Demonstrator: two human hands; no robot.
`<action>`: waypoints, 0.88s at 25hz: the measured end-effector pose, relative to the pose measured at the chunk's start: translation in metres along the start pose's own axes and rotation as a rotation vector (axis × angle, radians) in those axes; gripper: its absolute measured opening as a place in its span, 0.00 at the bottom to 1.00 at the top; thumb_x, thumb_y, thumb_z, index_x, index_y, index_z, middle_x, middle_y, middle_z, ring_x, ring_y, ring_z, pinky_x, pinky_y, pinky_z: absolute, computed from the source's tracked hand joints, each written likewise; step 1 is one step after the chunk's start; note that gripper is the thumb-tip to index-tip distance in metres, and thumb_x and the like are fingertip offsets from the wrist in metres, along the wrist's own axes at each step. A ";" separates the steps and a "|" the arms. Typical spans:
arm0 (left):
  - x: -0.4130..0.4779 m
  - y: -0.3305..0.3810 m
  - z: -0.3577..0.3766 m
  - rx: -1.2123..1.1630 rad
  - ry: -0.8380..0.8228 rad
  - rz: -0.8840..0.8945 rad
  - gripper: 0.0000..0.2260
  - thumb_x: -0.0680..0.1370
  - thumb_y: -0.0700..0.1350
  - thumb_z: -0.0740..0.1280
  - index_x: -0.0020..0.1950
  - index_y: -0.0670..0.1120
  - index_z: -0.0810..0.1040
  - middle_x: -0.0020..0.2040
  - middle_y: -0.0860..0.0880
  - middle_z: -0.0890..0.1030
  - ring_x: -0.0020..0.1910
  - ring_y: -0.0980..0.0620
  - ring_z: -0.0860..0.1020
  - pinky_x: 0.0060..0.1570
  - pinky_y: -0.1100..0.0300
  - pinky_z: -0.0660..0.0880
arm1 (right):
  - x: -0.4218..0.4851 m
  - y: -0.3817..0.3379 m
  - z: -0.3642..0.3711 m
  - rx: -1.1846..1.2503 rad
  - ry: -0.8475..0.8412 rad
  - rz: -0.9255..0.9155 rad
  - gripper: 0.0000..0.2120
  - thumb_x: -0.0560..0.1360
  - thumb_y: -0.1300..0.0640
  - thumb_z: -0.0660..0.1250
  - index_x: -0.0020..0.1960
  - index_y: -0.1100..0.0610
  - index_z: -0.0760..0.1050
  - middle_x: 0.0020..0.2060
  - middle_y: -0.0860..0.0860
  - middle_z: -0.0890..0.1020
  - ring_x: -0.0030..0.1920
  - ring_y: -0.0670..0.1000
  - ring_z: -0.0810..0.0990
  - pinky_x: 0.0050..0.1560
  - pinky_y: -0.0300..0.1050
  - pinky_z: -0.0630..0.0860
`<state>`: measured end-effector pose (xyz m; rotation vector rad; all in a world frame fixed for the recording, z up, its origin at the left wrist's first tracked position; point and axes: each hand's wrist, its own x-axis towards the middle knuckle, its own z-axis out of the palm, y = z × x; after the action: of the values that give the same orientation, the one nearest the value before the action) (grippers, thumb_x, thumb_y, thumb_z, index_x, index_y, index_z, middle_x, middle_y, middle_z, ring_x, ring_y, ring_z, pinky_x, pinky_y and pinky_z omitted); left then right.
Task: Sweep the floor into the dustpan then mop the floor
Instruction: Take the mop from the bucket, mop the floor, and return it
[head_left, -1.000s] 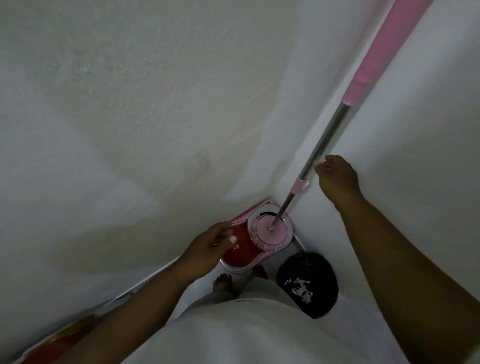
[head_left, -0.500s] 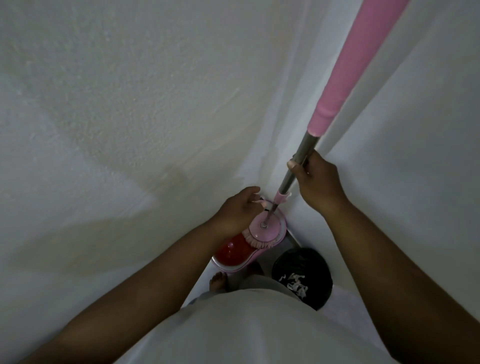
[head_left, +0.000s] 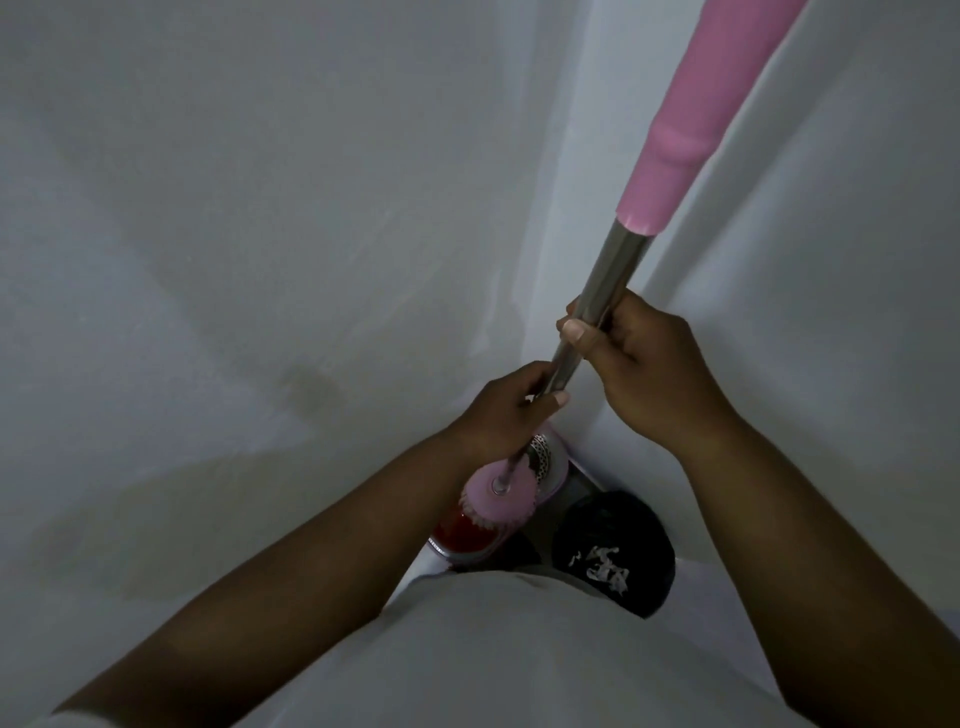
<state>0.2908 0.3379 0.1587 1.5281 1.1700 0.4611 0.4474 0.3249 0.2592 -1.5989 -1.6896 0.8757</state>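
A spin mop with a steel pole (head_left: 610, 280) and a pink grip sleeve (head_left: 691, 109) runs from the top right down to its round pink head (head_left: 498, 493). The head hangs over a red and white spin bucket (head_left: 465, 535) in the room's corner; a perforated wringer basket (head_left: 541, 457) shows beside it. My right hand (head_left: 639, 358) grips the steel pole, thumb across it. Just below, my left hand (head_left: 506, 410) also grips the pole. The dustpan is not in view.
Two pale walls meet in a corner right in front of me. A black bin with a plastic bag and white scraps inside (head_left: 615, 551) stands on the floor to the right of the bucket. My pale clothing (head_left: 519, 654) hides the floor below.
My right hand closed round the pole and my left hand came up from the bucket and took hold just below it. The mop head has lifted off the wringer basket and shifted left.
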 end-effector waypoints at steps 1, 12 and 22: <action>-0.002 0.000 0.002 0.004 -0.001 -0.002 0.12 0.81 0.50 0.63 0.62 0.48 0.75 0.56 0.48 0.80 0.57 0.50 0.77 0.60 0.45 0.73 | -0.003 0.001 -0.002 0.022 0.006 0.008 0.09 0.79 0.50 0.64 0.55 0.52 0.76 0.46 0.41 0.82 0.48 0.36 0.79 0.44 0.22 0.70; -0.031 -0.013 0.006 0.073 -0.241 0.092 0.11 0.82 0.51 0.61 0.63 0.51 0.74 0.57 0.53 0.80 0.56 0.57 0.78 0.55 0.59 0.75 | -0.058 -0.009 0.016 0.001 0.162 0.123 0.07 0.78 0.47 0.63 0.55 0.47 0.75 0.48 0.43 0.83 0.48 0.36 0.80 0.45 0.23 0.71; -0.087 -0.025 0.038 0.126 -0.586 0.227 0.08 0.81 0.47 0.63 0.59 0.48 0.74 0.48 0.50 0.80 0.48 0.50 0.79 0.51 0.52 0.77 | -0.175 -0.037 0.058 -0.048 0.466 0.376 0.10 0.79 0.50 0.63 0.58 0.51 0.75 0.49 0.46 0.83 0.50 0.44 0.81 0.53 0.39 0.77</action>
<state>0.2725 0.2415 0.1491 1.7552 0.5812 0.0683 0.3879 0.1465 0.2551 -2.0049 -1.1134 0.5699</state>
